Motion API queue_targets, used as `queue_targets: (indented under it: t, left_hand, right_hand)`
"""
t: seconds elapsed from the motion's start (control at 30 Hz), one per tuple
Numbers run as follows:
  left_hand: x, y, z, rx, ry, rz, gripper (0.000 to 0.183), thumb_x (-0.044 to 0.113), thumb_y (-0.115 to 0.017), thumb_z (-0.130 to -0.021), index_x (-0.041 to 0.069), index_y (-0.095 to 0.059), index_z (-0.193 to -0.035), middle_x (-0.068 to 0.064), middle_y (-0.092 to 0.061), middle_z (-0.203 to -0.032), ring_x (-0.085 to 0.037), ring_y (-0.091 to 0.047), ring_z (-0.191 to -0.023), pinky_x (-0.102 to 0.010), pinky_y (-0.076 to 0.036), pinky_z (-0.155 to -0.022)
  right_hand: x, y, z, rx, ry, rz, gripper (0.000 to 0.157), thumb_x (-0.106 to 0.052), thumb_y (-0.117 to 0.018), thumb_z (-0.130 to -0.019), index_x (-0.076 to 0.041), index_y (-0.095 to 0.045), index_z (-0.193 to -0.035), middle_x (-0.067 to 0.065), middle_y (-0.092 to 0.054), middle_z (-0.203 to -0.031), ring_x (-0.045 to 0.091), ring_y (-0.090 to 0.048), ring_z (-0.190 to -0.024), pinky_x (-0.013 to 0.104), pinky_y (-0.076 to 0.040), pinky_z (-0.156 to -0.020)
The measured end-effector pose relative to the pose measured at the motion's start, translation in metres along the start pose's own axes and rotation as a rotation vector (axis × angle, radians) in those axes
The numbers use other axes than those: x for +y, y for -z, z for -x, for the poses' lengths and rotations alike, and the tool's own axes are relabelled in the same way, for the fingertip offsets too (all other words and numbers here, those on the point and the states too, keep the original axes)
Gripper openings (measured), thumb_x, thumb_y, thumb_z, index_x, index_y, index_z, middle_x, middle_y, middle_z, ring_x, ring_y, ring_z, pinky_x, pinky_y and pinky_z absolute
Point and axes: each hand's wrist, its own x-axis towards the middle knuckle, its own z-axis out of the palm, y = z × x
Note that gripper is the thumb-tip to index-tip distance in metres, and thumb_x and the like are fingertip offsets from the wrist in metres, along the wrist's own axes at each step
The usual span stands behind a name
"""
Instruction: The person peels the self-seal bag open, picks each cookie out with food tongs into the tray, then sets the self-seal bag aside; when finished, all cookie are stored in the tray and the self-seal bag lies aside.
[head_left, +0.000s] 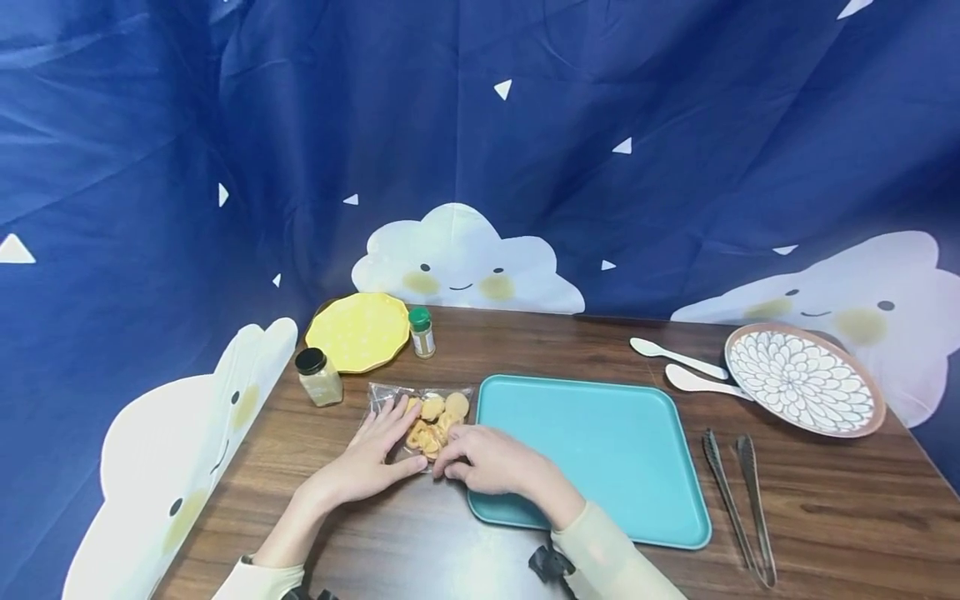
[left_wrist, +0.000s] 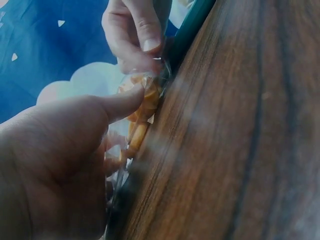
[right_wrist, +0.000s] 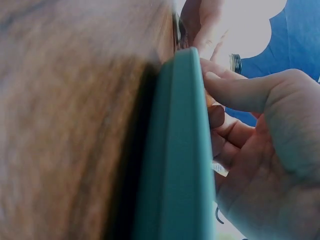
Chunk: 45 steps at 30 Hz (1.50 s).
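A clear plastic bag of yellow cookies (head_left: 431,425) lies on the table, close against the left edge of the turquoise tray (head_left: 585,454). My left hand (head_left: 367,458) rests on the bag's left part, its fingers spread and the thumb along the near edge. With curled fingers, my right hand (head_left: 491,458) pinches the bag's near right corner, above the tray's rim. In the left wrist view, thumb and fingers of the right hand (left_wrist: 137,37) meet at the film beside the cookies (left_wrist: 150,95). Part of the bag is hidden under the left hand.
Behind stand a black-lidded jar (head_left: 320,379), a yellow plate (head_left: 360,332) and a green-capped shaker (head_left: 422,333). To the right are metal tongs (head_left: 738,508), two white spoons (head_left: 701,381) and a patterned bowl (head_left: 806,379). A blue curtain (head_left: 420,125) hangs at the back.
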Motion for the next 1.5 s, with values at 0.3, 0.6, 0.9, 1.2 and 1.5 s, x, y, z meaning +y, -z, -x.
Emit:
queue_targets:
  t: [0.3, 0.6, 0.9, 1.2, 1.5]
  left_hand:
    - [-0.008, -0.004, 0.008, 0.008, 0.013, -0.003, 0.087, 0.063, -0.059, -0.094, 0.028, -0.019, -0.162, -0.006, -0.008, -0.173, -0.035, -0.003, -0.161, -0.062, -0.001, -0.130]
    - [-0.004, -0.004, -0.001, 0.011, -0.004, -0.003, 0.087, 0.063, -0.058, -0.095, 0.027, -0.018, -0.163, -0.008, -0.008, -0.173, -0.035, -0.002, -0.161, -0.062, -0.001, -0.129]
    - [-0.001, -0.003, 0.000, 0.019, 0.003, -0.002, 0.086, 0.061, -0.060, -0.095, 0.026, -0.019, -0.162, -0.009, -0.010, -0.173, -0.037, -0.003, -0.161, -0.063, -0.001, -0.129]
    - [-0.005, -0.007, -0.004, 0.030, 0.014, -0.055, 0.085, 0.063, -0.058, -0.094, 0.031, -0.018, -0.162, -0.006, -0.009, -0.173, -0.035, -0.003, -0.161, -0.061, -0.003, -0.130]
    - [-0.003, -0.007, -0.004, 0.024, 0.003, -0.042, 0.090, 0.066, -0.060, -0.092, 0.030, -0.018, -0.162, -0.006, -0.009, -0.173, -0.034, -0.003, -0.162, -0.061, -0.003, -0.130]
  right_hand:
    - [-0.002, -0.004, 0.002, -0.019, 0.007, -0.002, 0.038, -0.003, -0.058, -0.089, -0.030, -0.075, -0.110, -0.010, -0.066, -0.102, 0.001, -0.057, -0.086, 0.019, -0.051, -0.084]
    - [0.003, 0.000, 0.002, -0.004, -0.009, 0.055, 0.015, -0.021, -0.063, -0.099, -0.029, -0.075, -0.102, -0.014, -0.066, -0.103, 0.001, -0.062, -0.094, 0.027, -0.054, -0.096]
    - [-0.001, 0.002, 0.003, 0.012, -0.029, 0.040, 0.012, -0.024, -0.062, -0.100, -0.027, -0.072, -0.093, -0.014, -0.063, -0.099, -0.001, -0.059, -0.090, 0.025, -0.054, -0.092]
    - [0.009, 0.021, 0.014, -0.004, -0.050, -0.126, 0.012, -0.022, -0.062, -0.100, -0.019, -0.068, -0.090, -0.009, -0.059, -0.098, 0.004, -0.054, -0.092, 0.027, -0.051, -0.092]
    - [0.023, 0.031, 0.024, -0.088, -0.187, -0.189, 0.018, -0.011, -0.062, -0.099, -0.016, -0.071, -0.083, -0.005, -0.062, -0.094, 0.010, -0.055, -0.087, 0.027, -0.047, -0.083]
